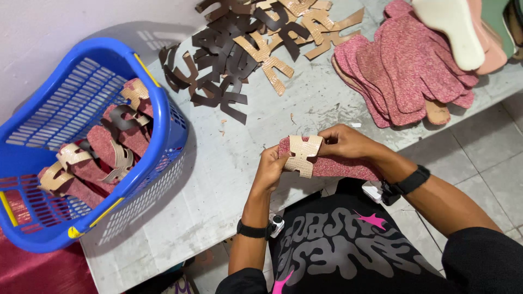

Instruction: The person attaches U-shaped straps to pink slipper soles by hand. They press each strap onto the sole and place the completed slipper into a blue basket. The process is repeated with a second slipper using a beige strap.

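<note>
The counter (229, 179) spreads under my hands, grey and scuffed. Off to the left of my fingers, at its edge, sits a blue basket (81, 136) with several pink insoles in it, each already carrying a tan strap. Far ahead and to the right of my fingers lies a stack of pink insoles (403, 71), with a pale sole (452, 27) tilted over its far end. Straight ahead, well apart from my fingers, a heap of dark and tan straps (245, 49) is scattered loose.

Between my hands, just above the near counter edge, I hold one pink insole (338, 166) lying sideways. My right hand (348, 144) grips it from above, fingers clenched over its top edge. My left hand (271, 169) pinches its left end, where a tan strap (301, 154) wraps across the insole; my left fingers press on that strap. Both wrists wear black bands.
</note>
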